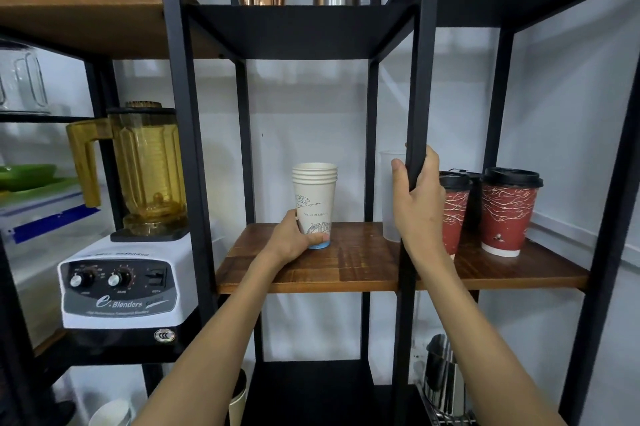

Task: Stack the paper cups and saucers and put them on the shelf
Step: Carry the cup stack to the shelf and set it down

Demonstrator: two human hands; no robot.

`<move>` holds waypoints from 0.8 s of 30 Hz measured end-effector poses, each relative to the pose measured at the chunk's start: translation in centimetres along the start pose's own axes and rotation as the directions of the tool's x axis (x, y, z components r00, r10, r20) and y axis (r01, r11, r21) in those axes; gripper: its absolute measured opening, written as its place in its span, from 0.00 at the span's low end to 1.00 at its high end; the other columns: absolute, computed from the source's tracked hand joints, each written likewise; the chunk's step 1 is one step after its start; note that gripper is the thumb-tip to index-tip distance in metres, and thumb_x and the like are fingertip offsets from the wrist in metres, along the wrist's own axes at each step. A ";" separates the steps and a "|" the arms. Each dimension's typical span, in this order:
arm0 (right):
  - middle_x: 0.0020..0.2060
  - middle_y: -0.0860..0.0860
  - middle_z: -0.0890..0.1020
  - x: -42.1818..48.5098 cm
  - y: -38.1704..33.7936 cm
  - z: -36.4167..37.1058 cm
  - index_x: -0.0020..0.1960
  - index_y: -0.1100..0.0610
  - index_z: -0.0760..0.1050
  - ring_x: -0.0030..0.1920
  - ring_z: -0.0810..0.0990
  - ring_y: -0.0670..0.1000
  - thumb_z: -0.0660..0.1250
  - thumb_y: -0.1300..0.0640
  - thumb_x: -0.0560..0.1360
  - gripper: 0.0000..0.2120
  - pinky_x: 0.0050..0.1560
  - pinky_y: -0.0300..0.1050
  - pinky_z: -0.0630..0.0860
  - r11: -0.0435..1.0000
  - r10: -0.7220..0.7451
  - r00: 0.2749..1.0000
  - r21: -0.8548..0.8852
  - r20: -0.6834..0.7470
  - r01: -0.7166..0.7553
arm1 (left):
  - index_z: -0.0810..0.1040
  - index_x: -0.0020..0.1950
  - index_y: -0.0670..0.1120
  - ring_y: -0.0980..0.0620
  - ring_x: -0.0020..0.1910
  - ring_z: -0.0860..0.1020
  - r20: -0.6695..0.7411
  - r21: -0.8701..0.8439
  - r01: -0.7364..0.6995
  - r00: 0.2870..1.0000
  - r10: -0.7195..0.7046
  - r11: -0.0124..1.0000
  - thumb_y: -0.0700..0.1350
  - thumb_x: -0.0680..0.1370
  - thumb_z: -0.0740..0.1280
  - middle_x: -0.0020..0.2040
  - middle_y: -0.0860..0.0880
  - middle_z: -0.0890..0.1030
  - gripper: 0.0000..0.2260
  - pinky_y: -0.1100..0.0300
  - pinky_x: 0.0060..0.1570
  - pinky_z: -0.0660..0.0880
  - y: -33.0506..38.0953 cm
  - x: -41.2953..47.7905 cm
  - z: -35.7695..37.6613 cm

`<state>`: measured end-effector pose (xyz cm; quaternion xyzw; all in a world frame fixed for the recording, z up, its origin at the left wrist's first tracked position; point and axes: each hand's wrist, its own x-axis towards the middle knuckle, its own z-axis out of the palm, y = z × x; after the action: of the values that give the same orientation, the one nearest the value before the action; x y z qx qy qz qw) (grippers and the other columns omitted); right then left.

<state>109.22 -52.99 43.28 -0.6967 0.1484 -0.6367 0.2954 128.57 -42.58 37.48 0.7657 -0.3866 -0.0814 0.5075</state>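
A stack of several white paper cups [315, 195] with a blue base stands upright on the wooden shelf [363, 266] in the middle bay. My left hand [294, 238] is wrapped around the stack's lower part, thumb across the front. My right hand [417, 197] grips the black upright post [420, 79] of the rack, to the right of the stack. No saucers are in sight.
Two red lidded paper cups [505, 214] and a clear plastic cup [391, 197] stand on the same shelf to the right. A white blender [128, 252] with an amber jug fills the left bay. Metal vessels sit on the shelf above, and a steel pitcher [441, 373] below right.
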 end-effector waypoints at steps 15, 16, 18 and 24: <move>0.64 0.43 0.76 -11.0 3.2 -8.9 0.72 0.51 0.71 0.60 0.76 0.41 0.67 0.55 0.79 0.21 0.57 0.29 0.72 0.983 0.182 0.906 -0.107 0.383 -0.152 | 0.74 0.69 0.60 0.63 0.63 0.77 -0.163 -0.318 -0.118 0.984 0.068 0.941 0.60 0.79 0.62 0.65 0.60 0.80 0.18 0.65 0.57 0.77 -0.8 -19.4 0.6; 0.63 0.44 0.78 -13.8 4.0 -10.2 0.69 0.50 0.74 0.59 0.77 0.42 0.66 0.55 0.80 0.18 0.56 0.29 0.73 0.978 0.207 0.904 -0.106 0.374 -0.180 | 0.80 0.61 0.57 0.61 0.55 0.82 -0.133 -0.365 -0.096 0.990 0.050 0.926 0.59 0.79 0.61 0.56 0.57 0.85 0.15 0.65 0.48 0.81 -2.3 -21.8 1.7; 0.57 0.44 0.82 -19.4 5.1 -13.0 0.63 0.48 0.79 0.57 0.80 0.42 0.64 0.53 0.81 0.12 0.58 0.35 0.76 0.942 0.332 0.845 -0.105 0.419 -0.318 | 0.84 0.47 0.46 0.49 0.38 0.84 -0.024 -0.406 0.042 0.998 -0.057 0.913 0.58 0.77 0.61 0.40 0.47 0.86 0.18 0.62 0.35 0.81 -5.6 -25.8 3.9; 0.43 0.48 0.85 -37.9 4.3 -21.2 0.48 0.56 0.82 0.45 0.84 0.38 0.61 0.64 0.82 0.11 0.51 0.30 0.77 0.708 0.699 0.646 -0.172 0.307 -0.685 | 0.82 0.36 0.44 0.47 0.31 0.76 0.481 -0.183 0.402 0.832 -0.275 0.897 0.48 0.82 0.61 0.29 0.46 0.80 0.18 0.66 0.28 0.74 -15.5 -35.4 11.3</move>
<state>83.74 -38.98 10.70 -0.6942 0.3610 -0.3379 0.5230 106.27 -23.93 9.65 0.7048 -0.3337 -0.3962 0.4848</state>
